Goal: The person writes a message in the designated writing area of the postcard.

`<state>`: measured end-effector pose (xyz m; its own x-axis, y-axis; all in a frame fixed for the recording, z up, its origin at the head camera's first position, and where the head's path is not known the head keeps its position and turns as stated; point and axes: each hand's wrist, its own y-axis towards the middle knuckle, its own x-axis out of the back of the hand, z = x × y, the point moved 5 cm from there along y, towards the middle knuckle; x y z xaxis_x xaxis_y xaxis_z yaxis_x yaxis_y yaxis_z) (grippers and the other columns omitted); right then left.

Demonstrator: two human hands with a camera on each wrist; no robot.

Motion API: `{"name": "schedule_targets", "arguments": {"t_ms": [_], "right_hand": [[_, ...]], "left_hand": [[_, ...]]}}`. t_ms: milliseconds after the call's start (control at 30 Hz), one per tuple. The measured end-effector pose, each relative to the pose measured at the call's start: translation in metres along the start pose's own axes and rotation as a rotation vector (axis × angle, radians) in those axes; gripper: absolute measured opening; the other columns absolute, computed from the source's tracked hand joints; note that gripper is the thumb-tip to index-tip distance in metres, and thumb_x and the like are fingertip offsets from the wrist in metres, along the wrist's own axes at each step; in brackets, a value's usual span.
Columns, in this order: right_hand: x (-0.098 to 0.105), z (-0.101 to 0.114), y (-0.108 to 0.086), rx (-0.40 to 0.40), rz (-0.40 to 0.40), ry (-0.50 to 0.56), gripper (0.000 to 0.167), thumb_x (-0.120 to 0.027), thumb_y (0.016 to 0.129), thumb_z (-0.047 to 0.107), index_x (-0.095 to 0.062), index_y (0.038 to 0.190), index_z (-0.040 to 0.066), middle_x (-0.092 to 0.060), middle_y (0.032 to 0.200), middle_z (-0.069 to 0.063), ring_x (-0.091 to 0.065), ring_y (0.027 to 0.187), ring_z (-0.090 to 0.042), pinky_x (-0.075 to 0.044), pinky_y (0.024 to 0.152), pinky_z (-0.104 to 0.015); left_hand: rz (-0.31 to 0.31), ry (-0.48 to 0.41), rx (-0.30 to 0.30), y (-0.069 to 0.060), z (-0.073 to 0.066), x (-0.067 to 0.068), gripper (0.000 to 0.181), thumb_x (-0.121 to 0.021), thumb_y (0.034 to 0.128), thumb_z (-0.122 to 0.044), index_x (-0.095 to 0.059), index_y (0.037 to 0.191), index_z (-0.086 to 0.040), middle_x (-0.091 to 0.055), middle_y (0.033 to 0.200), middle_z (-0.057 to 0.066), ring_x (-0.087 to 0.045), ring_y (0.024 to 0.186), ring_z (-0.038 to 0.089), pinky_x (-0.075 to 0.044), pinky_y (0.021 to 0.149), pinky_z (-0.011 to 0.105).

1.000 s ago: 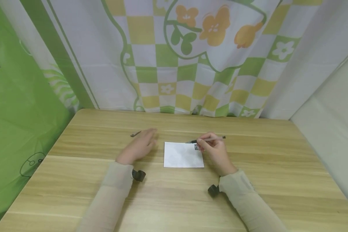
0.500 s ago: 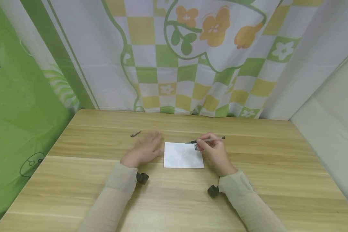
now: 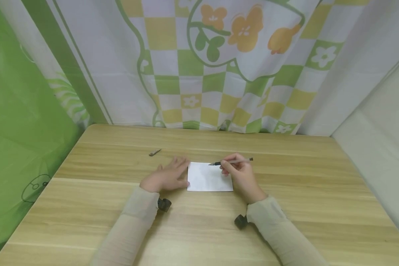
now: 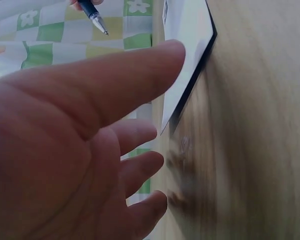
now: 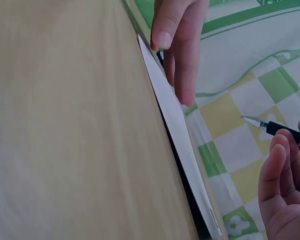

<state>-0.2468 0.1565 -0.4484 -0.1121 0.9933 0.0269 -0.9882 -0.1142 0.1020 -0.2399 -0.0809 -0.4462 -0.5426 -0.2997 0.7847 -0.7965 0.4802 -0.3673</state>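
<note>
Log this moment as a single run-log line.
right hand: grips pen, tip clear of white pad | left hand: spread at pad's left edge | small cap-like piece: on table beyond left hand

I'm counting live from my head feed: two hands, one left hand and one right hand! Two sleeves, two black wrist cameras. One pen, just the one! One white pad, one small cap-like piece, one table, and I make it three orange blooms on the curtain.
</note>
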Motion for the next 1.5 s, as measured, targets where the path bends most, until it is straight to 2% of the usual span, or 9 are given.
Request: {"name": "schedule_targets", "arguments": {"t_ms": [133, 267, 433, 533, 733, 933, 1133, 1300, 1500], "right_hand": [[-0.008, -0.001, -0.002, -0.007, 0.012, 0.036, 0.019, -0.069, 0.096, 0.007, -0.061, 0.103, -0.009, -0.067, 0.090, -0.014, -0.063, 0.074, -0.016, -0.056, 0.069, -0.024], [-0.013, -0.001, -0.002, 0.004, 0.012, 0.028, 0.015, -0.067, 0.096, 0.004, -0.062, 0.103, -0.009, -0.068, 0.090, -0.014, -0.065, 0.074, -0.015, -0.057, 0.069, -0.024], [-0.019, 0.000, 0.000, 0.035, 0.021, 0.022, 0.019, -0.064, 0.098, 0.004, -0.063, 0.110, -0.010, -0.069, 0.094, -0.023, -0.066, 0.075, -0.014, -0.058, 0.069, -0.024], [-0.024, -0.001, 0.002, 0.033, 0.025, 0.013, 0.022, -0.063, 0.099, 0.005, -0.065, 0.115, -0.010, -0.069, 0.098, -0.024, -0.066, 0.076, -0.013, -0.059, 0.071, -0.024], [-0.035, -0.002, 0.005, 0.001, -0.010, -0.024, 0.023, -0.065, 0.098, 0.007, -0.069, 0.117, -0.006, -0.069, 0.097, -0.017, -0.065, 0.076, -0.012, -0.058, 0.071, -0.024], [-0.048, -0.004, 0.015, -0.026, -0.038, -0.002, 0.022, -0.067, 0.093, 0.002, -0.068, 0.114, -0.006, -0.068, 0.093, -0.014, -0.062, 0.072, -0.012, -0.056, 0.066, -0.021], [-0.059, -0.006, 0.024, -0.035, -0.089, -0.006, 0.020, -0.064, 0.091, -0.002, -0.066, 0.110, -0.007, -0.067, 0.094, -0.017, -0.062, 0.071, -0.013, -0.056, 0.064, -0.020], [-0.065, -0.014, 0.029, -0.074, -0.115, 0.025, 0.021, -0.062, 0.090, -0.002, -0.066, 0.111, -0.003, -0.066, 0.091, -0.021, -0.062, 0.071, -0.014, -0.056, 0.064, -0.020], [-0.068, -0.020, 0.035, -0.075, -0.105, 0.048, 0.023, -0.061, 0.091, 0.005, -0.065, 0.113, 0.000, -0.064, 0.091, -0.016, -0.063, 0.075, -0.016, -0.058, 0.069, -0.023]], "left_hand": [[0.006, 0.024, 0.011, 0.001, 0.001, -0.002, 0.084, -0.061, 0.0997, -0.038, -0.013, 0.164, -0.012, -0.002, 0.170, 0.011, 0.005, 0.154, 0.039, 0.004, 0.112, 0.076], [0.008, 0.041, 0.024, 0.001, 0.002, -0.001, 0.085, -0.062, 0.0994, -0.037, -0.013, 0.164, -0.012, -0.001, 0.170, 0.009, 0.004, 0.155, 0.037, 0.004, 0.113, 0.075], [0.003, 0.072, 0.039, 0.001, 0.003, 0.000, 0.084, -0.063, 0.0992, -0.037, -0.015, 0.163, -0.011, -0.002, 0.170, 0.009, 0.003, 0.155, 0.037, 0.003, 0.113, 0.075], [0.003, 0.075, 0.040, 0.001, 0.003, -0.001, 0.084, -0.064, 0.0990, -0.038, -0.017, 0.163, -0.010, -0.002, 0.170, 0.009, 0.003, 0.155, 0.037, 0.003, 0.113, 0.075], [0.002, 0.083, 0.049, 0.002, 0.005, -0.003, 0.083, -0.063, 0.0994, -0.040, -0.018, 0.163, -0.012, -0.002, 0.170, 0.007, 0.003, 0.155, 0.035, 0.002, 0.113, 0.075], [0.004, 0.101, 0.051, -0.001, 0.006, -0.003, 0.082, -0.061, 0.0996, -0.042, -0.018, 0.163, -0.013, -0.002, 0.171, 0.006, 0.002, 0.155, 0.035, 0.000, 0.113, 0.076], [0.001, 0.105, 0.054, 0.000, 0.007, -0.004, 0.082, -0.061, 0.0994, -0.044, -0.019, 0.163, -0.015, -0.003, 0.171, 0.005, 0.001, 0.155, 0.034, -0.001, 0.114, 0.075], [0.012, 0.106, 0.052, 0.000, 0.005, -0.007, 0.082, -0.061, 0.0996, -0.045, -0.019, 0.163, -0.015, -0.003, 0.171, 0.005, 0.002, 0.155, 0.033, -0.001, 0.114, 0.074], [0.014, 0.115, 0.043, 0.000, 0.002, -0.006, 0.080, -0.060, 0.1001, -0.045, -0.020, 0.163, -0.015, -0.004, 0.171, 0.005, 0.000, 0.155, 0.034, -0.002, 0.115, 0.074]]}}
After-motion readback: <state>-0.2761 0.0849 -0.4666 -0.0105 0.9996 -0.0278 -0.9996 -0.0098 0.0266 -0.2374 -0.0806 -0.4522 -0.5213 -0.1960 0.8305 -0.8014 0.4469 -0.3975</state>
